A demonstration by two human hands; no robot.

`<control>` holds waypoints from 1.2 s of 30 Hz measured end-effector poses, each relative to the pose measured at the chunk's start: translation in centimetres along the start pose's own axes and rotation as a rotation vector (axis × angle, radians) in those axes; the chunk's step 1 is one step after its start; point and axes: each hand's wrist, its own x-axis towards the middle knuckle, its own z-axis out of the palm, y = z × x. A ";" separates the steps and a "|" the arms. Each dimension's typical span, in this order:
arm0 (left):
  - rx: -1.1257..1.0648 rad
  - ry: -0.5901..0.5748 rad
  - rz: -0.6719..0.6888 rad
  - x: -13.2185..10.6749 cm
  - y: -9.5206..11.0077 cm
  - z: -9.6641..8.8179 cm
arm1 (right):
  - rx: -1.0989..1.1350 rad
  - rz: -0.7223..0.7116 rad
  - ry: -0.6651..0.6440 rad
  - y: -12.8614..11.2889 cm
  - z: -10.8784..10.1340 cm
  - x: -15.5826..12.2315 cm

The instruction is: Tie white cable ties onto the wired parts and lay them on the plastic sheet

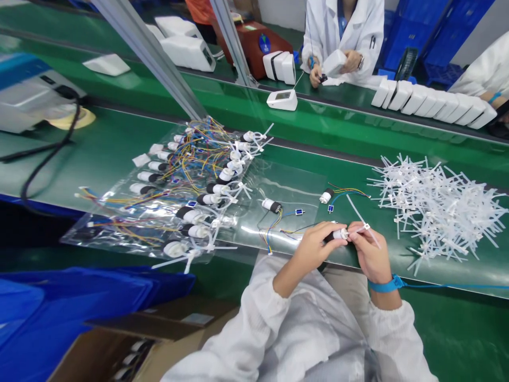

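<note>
My left hand [312, 246] is closed round a small cylindrical pump [340, 234] with a white head and a black body. The fingertips of my right hand [373, 255] pinch a thin white tube piece with a small connector [366, 226], its end meeting the pump's white head. Whether the tube is seated on the pump I cannot tell. On the bench just beyond my hands lie a loose pump [326, 196] with coloured wires and another wired pump [271, 205] on a clear plastic sheet.
A heap of white tube pieces [441, 207] lies at the right. Several wired pumps [193, 215] sit on plastic bags to the left. Across the green bench [338, 154], a co-worker [345, 32] handles a white device. A blue wrist strap cord [449, 287] trails right.
</note>
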 end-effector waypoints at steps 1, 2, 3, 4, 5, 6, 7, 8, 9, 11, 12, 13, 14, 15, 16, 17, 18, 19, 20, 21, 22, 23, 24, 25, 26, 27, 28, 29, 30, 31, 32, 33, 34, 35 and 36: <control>0.007 -0.005 0.008 0.0 -0.1 0.0 | -0.009 0.001 0.003 0.1 0.0 0.0; 0.013 -0.012 0.016 0.0 -0.1 0.0 | -0.014 0.002 0.007 0.1 -0.1 0.0; 0.019 -0.019 0.023 0.0 -0.1 0.0 | -0.018 0.004 0.011 0.2 -0.1 0.0; 0.024 -0.027 0.029 0.0 -0.1 0.0 | -0.023 0.004 0.014 0.2 -0.1 0.0; 0.028 -0.037 0.031 -0.1 -0.1 0.0 | -0.028 0.004 0.015 0.3 -0.1 0.0; 0.030 -0.046 0.026 -0.1 0.0 0.0 | -0.035 0.004 0.015 0.3 -0.2 0.0; 0.032 -0.055 0.019 -0.1 0.1 -0.1 | -0.042 0.003 0.013 0.3 -0.2 -0.1; 0.032 -0.065 0.010 -0.1 0.1 -0.1 | -0.050 0.001 0.013 0.3 -0.2 -0.1; 0.032 -0.075 0.002 -0.1 0.2 -0.1 | -0.055 -0.002 0.015 0.3 -0.2 -0.2; 0.033 -0.086 -0.011 -0.1 0.2 -0.2 | -0.065 -0.008 0.021 0.3 -0.3 -0.2; 0.034 -0.088 -0.013 -0.1 0.2 -0.2 | -0.073 -0.009 0.021 0.4 -0.4 -0.3; 0.035 -0.088 -0.014 -0.1 0.2 -0.2 | -0.080 -0.007 0.020 0.4 -0.4 -0.3; 0.037 -0.086 -0.014 -0.1 0.2 -0.2 | -0.086 -0.004 0.016 0.5 -0.5 -0.3; 0.041 -0.084 -0.013 -0.1 0.2 -0.2 | -0.090 -0.001 0.010 0.5 -0.6 -0.3; 0.045 -0.082 -0.010 -0.1 0.1 -0.2 | -0.093 0.000 0.004 0.6 -0.6 -0.3; 0.050 -0.078 -0.005 -0.1 0.1 -0.2 | -0.095 -0.003 -0.002 0.7 -0.7 -0.3; 0.055 -0.073 0.003 -0.1 0.1 -0.2 | -0.097 -0.008 -0.006 0.7 -0.7 -0.2; 0.059 -0.070 0.012 -0.1 0.1 -0.2 | -0.101 -0.014 -0.010 0.8 -0.7 -0.2; 0.063 -0.067 0.022 -0.1 0.2 -0.2 | -0.111 -0.021 -0.010 0.9 -0.8 -0.2; 0.067 -0.069 0.033 -0.1 0.2 -0.2 | -0.126 -0.030 -0.006 0.9 -0.8 -0.1; 0.073 -0.074 0.043 -0.1 0.2 -0.2 | -0.148 -0.039 -0.001 1.0 -0.8 -0.1; 0.080 -0.083 0.050 -0.1 0.2 -0.3 | -0.172 -0.050 0.007 1.1 -0.9 -0.1; 0.088 -0.093 0.058 -0.1 0.2 -0.3 | -0.196 -0.062 0.016 1.1 -0.9 -0.1; 0.095 -0.102 0.066 -0.2 0.2 -0.3 | -0.217 -0.074 0.024 1.2 -1.0 0.0; 0.099 -0.107 0.077 -0.2 0.1 -0.3 | -0.233 -0.084 0.029 1.2 -1.0 0.0; 0.103 -0.110 0.087 -0.3 0.0 -0.3 | -0.244 -0.091 0.031 1.2 -1.0 0.0; 0.106 -0.108 0.097 -0.3 -0.1 -0.2 | -0.253 -0.097 0.029 1.2 -1.1 0.0; 0.113 -0.102 0.109 -0.4 -0.3 -0.1 | -0.263 -0.101 0.025 1.1 -1.1 0.0; 0.122 -0.092 0.123 -0.5 -0.5 0.0 | -0.277 -0.106 0.017 0.9 -1.1 0.0; 0.135 -0.080 0.139 -0.5 -0.7 0.1 | -0.297 -0.111 0.006 0.7 -1.1 0.0; 0.150 -0.068 0.157 -0.6 -0.9 0.2 | -0.323 -0.115 -0.006 0.5 -1.1 0.0; 0.166 -0.060 0.175 -0.6 -1.0 0.3 | -0.352 -0.119 -0.020 0.2 -1.1 0.0; 0.181 -0.056 0.189 -0.6 -1.2 0.4 | -0.380 -0.121 -0.033 0.0 -1.1 0.1; 0.194 -0.053 0.196 -0.6 -1.3 0.5 | -0.395 -0.120 -0.042 -0.1 -1.0 0.1; 0.202 -0.049 0.198 -0.5 -1.4 0.6 | -0.388 -0.118 -0.047 -0.3 -1.0 0.2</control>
